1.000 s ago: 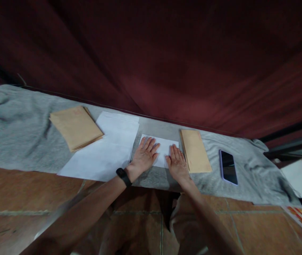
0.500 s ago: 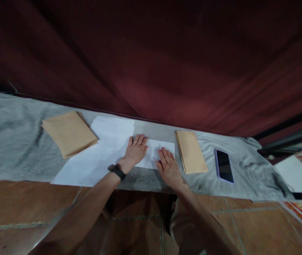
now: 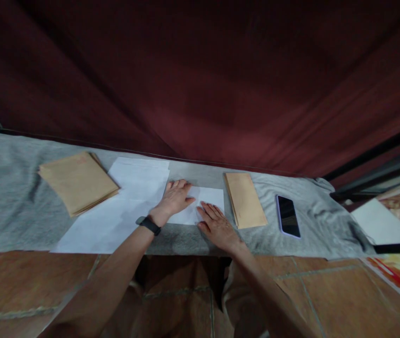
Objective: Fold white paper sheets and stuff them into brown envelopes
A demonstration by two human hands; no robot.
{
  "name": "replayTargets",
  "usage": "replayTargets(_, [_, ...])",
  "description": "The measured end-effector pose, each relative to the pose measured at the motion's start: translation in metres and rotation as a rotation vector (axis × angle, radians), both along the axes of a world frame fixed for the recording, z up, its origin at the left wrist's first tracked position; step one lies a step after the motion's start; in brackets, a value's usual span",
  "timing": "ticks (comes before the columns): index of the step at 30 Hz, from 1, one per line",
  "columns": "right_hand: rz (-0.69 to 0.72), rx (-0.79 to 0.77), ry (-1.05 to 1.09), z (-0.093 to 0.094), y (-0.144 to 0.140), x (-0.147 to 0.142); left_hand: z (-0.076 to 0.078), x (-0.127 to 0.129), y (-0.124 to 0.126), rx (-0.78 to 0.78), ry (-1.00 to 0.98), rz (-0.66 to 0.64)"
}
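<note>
Resting the left hand on the left end of the paper and laying the right hand over its near right part, midway along the worktop, between far and near edges. Having just slid both hands leftward over the paper since a second ago, now uncovering more of its right end; probably smoothing rather than gripping it. Holding the fingers of both hands nearly together, with thumbs apart, clamping on nothing. Working just beside the sheets, lying partly under the left envelopes toward the worktop's left end, with the right envelopes just beyond the paper and the phone nearer the worktop's right end.
</note>
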State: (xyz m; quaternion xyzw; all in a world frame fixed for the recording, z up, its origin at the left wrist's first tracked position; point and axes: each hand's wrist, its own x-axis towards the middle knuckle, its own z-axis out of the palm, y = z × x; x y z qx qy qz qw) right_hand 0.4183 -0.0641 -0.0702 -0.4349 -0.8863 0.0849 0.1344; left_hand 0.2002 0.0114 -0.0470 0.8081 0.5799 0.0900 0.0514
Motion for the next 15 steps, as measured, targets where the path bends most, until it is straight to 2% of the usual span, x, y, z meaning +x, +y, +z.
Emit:
replayTargets(9, [0.077,-0.057,0.018,0.008,0.003,0.011,0.007,-0.002,0.003,-0.058,-0.033,0.053])
replayTargets(15, [0.1,-0.058,0.047,0.01,0.003,0.013,0.003,-0.013,0.006,-0.09,-0.09,0.072])
